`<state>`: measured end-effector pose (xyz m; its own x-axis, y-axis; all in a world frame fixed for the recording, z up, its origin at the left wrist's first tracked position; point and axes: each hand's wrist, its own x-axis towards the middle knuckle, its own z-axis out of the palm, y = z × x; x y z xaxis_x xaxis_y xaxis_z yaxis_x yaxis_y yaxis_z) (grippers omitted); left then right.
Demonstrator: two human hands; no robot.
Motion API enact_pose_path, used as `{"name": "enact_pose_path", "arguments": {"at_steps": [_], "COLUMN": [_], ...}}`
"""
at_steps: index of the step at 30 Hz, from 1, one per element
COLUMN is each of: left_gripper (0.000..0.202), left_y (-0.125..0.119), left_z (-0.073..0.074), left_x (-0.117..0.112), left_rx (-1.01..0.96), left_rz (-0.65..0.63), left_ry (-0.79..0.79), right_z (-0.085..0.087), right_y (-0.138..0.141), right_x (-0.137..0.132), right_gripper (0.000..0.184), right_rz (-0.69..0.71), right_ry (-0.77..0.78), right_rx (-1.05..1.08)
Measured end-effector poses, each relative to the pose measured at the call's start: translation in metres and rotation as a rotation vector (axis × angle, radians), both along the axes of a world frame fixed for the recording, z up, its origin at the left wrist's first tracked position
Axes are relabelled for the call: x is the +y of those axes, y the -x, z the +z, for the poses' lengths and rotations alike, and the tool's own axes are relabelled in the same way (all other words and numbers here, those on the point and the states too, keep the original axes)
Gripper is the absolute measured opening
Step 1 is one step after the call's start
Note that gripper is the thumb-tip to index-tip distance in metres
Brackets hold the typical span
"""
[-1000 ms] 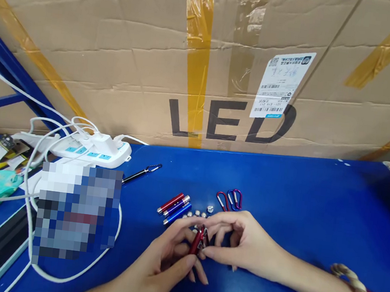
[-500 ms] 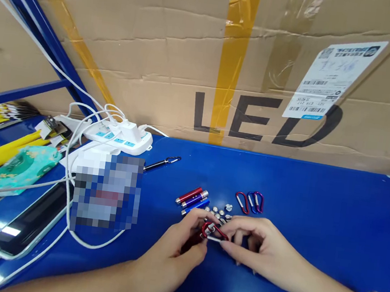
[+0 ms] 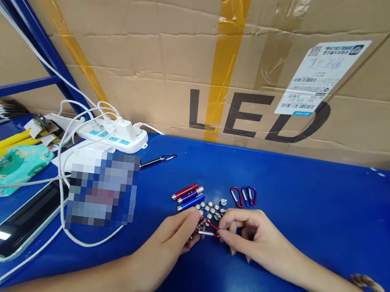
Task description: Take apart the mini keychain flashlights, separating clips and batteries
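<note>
My left hand (image 3: 164,251) and my right hand (image 3: 254,238) meet low over the blue table (image 3: 314,213), both pinched on a small red carabiner clip (image 3: 208,228) joined to a red mini flashlight, whose body is mostly hidden in my left fingers. Just beyond my fingertips lie three mini flashlight tubes (image 3: 189,196), red, purple and blue, several small silver button cells (image 3: 212,208), and three loose carabiner clips (image 3: 244,195) in red, blue and purple.
A large cardboard box (image 3: 255,63) marked LED walls off the back of the table. At left are a white power strip (image 3: 111,136) with cables, a black pen-like tool (image 3: 157,160), a phone (image 3: 18,226), a blurred patch and a teal packet (image 3: 3,171).
The view has shifted left and slightly closer. The red flashlight that stood between my fingers has sunk into my left hand, and the red clip now shows between both pinches.
</note>
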<state>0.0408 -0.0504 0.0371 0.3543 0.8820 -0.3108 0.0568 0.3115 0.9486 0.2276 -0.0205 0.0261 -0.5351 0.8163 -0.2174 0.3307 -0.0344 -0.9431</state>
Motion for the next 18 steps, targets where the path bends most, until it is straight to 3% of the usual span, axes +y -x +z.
{"name": "enact_pose_path", "arguments": {"at_steps": [7, 18], "left_gripper": [0.044, 0.027], "left_y": [0.0018, 0.0061], "left_z": [0.0011, 0.0049], "left_x": [0.0009, 0.0061], "left_rx": [0.011, -0.019], "left_rz": [-0.080, -0.243], "left_ry": [0.002, 0.012], "right_z": [-0.0001, 0.0026], "right_y": [-0.0013, -0.0023], "right_x": [-0.0002, -0.0006], "right_gripper": [0.021, 0.023], "right_rz": [0.031, 0.137], "right_ry": [-0.010, -0.156], "right_rx": [0.021, 0.034]}}
